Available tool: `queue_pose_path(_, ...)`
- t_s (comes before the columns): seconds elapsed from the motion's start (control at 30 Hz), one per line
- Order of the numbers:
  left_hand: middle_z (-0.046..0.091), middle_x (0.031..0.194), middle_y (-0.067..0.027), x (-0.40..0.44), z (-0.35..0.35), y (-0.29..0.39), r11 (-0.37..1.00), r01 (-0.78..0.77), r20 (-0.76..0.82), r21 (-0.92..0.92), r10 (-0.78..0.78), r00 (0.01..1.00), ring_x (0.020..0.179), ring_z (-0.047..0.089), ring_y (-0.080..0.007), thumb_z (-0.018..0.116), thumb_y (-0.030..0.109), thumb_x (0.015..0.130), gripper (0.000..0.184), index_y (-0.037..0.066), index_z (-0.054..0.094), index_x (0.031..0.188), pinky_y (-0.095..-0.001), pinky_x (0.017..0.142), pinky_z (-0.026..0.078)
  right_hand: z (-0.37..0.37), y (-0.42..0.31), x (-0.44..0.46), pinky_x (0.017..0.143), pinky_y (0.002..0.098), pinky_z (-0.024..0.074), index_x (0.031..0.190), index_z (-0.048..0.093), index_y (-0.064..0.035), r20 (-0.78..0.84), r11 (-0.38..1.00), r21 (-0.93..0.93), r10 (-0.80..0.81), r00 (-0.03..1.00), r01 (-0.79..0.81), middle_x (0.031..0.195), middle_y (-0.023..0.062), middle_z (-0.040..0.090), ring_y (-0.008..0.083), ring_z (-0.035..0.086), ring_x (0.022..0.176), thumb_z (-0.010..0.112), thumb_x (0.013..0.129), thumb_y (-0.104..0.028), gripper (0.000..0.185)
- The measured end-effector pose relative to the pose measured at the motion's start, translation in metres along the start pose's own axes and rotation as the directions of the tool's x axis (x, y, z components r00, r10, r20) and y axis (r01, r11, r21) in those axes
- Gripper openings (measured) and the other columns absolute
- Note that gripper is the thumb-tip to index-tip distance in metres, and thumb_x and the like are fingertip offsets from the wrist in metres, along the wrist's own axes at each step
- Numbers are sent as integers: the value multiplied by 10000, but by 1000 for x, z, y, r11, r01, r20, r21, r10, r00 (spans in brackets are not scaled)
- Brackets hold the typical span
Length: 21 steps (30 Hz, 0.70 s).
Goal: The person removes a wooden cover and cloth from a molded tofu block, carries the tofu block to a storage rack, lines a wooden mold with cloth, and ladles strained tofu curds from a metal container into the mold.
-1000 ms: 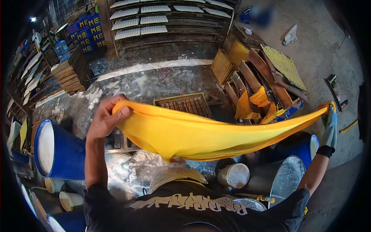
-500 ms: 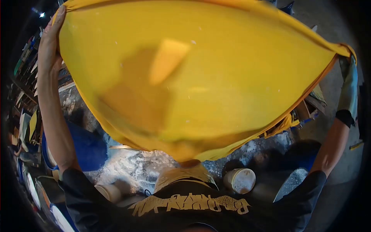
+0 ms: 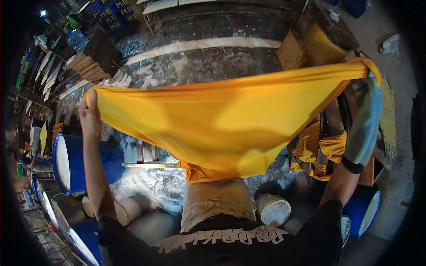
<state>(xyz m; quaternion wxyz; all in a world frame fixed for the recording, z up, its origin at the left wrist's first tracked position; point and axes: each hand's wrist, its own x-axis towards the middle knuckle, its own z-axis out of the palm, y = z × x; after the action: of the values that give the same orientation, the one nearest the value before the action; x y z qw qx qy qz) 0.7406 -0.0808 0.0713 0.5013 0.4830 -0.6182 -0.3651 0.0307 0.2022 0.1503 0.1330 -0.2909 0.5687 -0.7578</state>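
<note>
A large yellow cloth (image 3: pixel 199 115) is stretched between my two hands, its top edge nearly straight and its lower part sagging in front of my body. My left hand (image 3: pixel 90 113) is closed on the cloth's left corner, thumb on top. On the right, my right hand (image 3: pixel 366 115), in a pale blue-grey glove with a dark cuff, holds the other corner, which loops over the fingers. Light and shadow patches lie across the cloth.
Blue drums (image 3: pixel 88 162) stand at the left, another (image 3: pixel 364 210) at the lower right. A white bucket (image 3: pixel 274 210) is near my legs. Stacked wooden frames (image 3: pixel 293 51) and orange cloths (image 3: pixel 333 146) lie at the right. Racks with white trays (image 3: pixel 159 6) stand behind.
The cloth rose and billowed high, then came down into a stretched, sagging band. Both hands went up and outward, then lowered, still gripping its corners.
</note>
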Motion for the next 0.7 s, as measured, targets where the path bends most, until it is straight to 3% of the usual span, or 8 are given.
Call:
queue_pose_path(0.37, 630, 851, 33, 30, 145, -372, 977, 164, 158, 138, -185, 970, 752, 535, -34, 615, 285, 992, 235, 54, 655, 1013, -204, 667, 443, 84, 435, -9, 741, 254, 539, 1123, 674, -93, -42, 900, -164, 403, 914, -404, 988, 40, 705, 98, 654, 786, 677, 921, -157, 212)
queue_pose_path(0.43, 663, 935, -31, 21, 167, -458, 959, 189, 131, 212, -220, 967, 806, 596, -123, 680, 289, 942, 288, 41, 637, 1083, -292, 725, 491, 76, 532, -26, 752, 265, 541, 1132, 667, -70, 13, 815, -370, 484, 875, -446, 1012, 54, 698, 130, 662, 840, 725, 872, -159, 282)
queue_pose_path(0.47, 663, 1025, -136, 11, 172, -505, 762, -94, 122, 641, 20, 992, 897, 621, -285, 743, 279, 871, 380, 27, 620, 1128, -415, 799, 501, 70, 577, -50, 787, 342, 551, 1168, 648, -78, 31, 741, -606, 385, 922, -289, 997, 106, 695, 232, 677, 882, 762, 816, -226, 399)
queue_pose_path(0.5, 632, 1053, -202, -10, 190, -506, 599, -251, 230, 761, 112, 967, 987, 585, -407, 782, 264, 809, 445, 22, 602, 1136, -492, 834, 481, 64, 596, -77, 866, 431, 531, 1227, 610, -111, 48, 368, -926, 346, 937, -88, 1087, 166, 662, 358, 649, 983, 743, 799, -286, 481)
queue_pose_path(0.53, 612, 1048, -197, -32, 201, -513, 516, -399, 377, 758, 152, 914, 954, 595, -417, 779, 207, 796, 449, 38, 581, 1162, -478, 791, 494, 48, 625, -118, 861, 499, 509, 1217, 590, -146, 205, 201, -966, 218, 954, 161, 1143, 175, 617, 383, 610, 1020, 719, 799, -319, 471)
queue_pose_path(0.6, 572, 1118, -170, -81, 226, -488, 642, -362, 552, 676, -115, 826, 1057, 545, -357, 726, 273, 832, 396, 66, 593, 1142, -498, 909, 431, 47, 611, -181, 865, 517, 478, 1175, 586, -139, 472, 9, -858, 405, 783, 513, 1168, 151, 586, 363, 571, 1057, 731, 763, -319, 473)
queue_pose_path(0.67, 581, 1151, -94, -119, 240, -451, 419, -699, 787, 580, -66, 614, 1158, 503, -278, 661, 378, 853, 386, 110, 662, 1131, -518, 981, 373, 45, 588, -208, 951, 535, 398, 1163, 573, -129, 739, 43, -620, 368, 564, 784, 1145, 113, 560, 351, 504, 1133, 688, 772, -287, 437)
queue_pose_path(0.7, 583, 1138, -81, -134, 239, -461, 424, -712, 808, 559, -84, 584, 1165, 495, -282, 666, 307, 835, 353, 143, 679, 1146, -512, 1011, 362, 30, 601, -217, 951, 535, 398, 1163, 573, -129, 741, 42, -617, 366, 563, 786, 1145, 113, 560, 351, 504, 1133, 688, 772, -287, 437)
